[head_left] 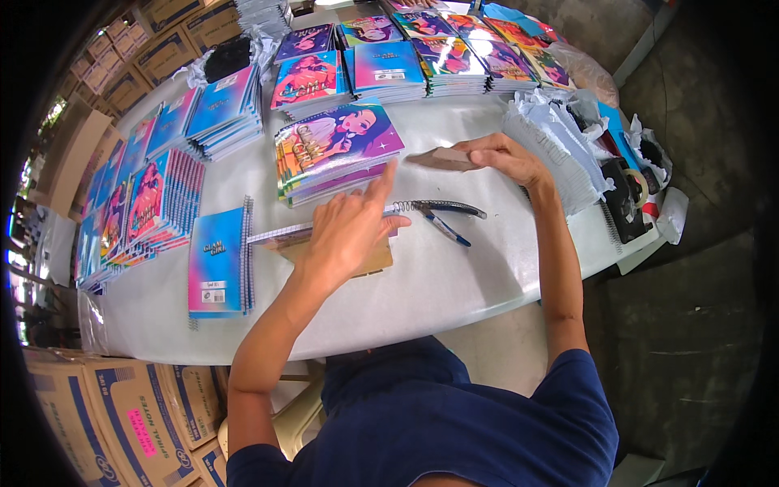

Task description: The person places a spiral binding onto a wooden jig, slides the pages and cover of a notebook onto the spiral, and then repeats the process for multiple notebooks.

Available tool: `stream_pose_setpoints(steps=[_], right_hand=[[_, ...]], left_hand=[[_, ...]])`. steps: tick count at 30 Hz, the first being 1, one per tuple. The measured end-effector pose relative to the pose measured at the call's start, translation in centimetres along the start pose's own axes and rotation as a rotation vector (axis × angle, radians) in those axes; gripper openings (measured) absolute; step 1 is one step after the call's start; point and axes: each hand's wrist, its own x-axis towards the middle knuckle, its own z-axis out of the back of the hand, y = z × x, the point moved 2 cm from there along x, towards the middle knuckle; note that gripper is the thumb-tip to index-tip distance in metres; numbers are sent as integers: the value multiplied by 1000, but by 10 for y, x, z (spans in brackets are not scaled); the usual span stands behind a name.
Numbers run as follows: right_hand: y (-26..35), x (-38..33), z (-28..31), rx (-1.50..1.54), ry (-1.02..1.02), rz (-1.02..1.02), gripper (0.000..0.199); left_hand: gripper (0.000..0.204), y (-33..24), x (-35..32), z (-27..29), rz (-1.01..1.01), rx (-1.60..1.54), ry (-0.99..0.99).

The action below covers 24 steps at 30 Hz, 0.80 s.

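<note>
My right hand (510,159) pinches a flat, brownish-grey piece (445,160), perhaps cardboard, above the white table. My left hand (345,231) is over an unbound-looking notebook (377,258) with a brown back. Its index finger points up toward a stack of purple-covered notebooks (337,150), and its thumb sticks out sideways. Whether the palm presses on the notebook I cannot tell. Just right of the left thumb lie pliers (442,223) with dark blue handles, beside a loose wire coil (414,206). A blue-and-pink spiral notebook (217,260) lies left of my left forearm.
Stacked notebooks (166,199) line the table's left side, and more piles (389,65) fill the far side. At right stand crumpled white wrappings (556,150) and a tape roll (635,187). Cardboard boxes (134,414) sit below the table's left edge.
</note>
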Motion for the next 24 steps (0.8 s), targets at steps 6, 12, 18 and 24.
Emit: stream_pose_setpoints(steps=[6,12,18,24], right_hand=[[16,48,-42,41,341,126,57],[15,54,-53,-127,351,-1,54],[7,58,-54,146,304,136,51],[14,67,-68,178,303,181,51]], left_hand=[[113,8,0,-9,33,-84,-262],[114,16,-3,-5,83,-90,-255],[113,27,-10,-7,92,-18,-320],[106,35,-18,3,90,-80,-289]])
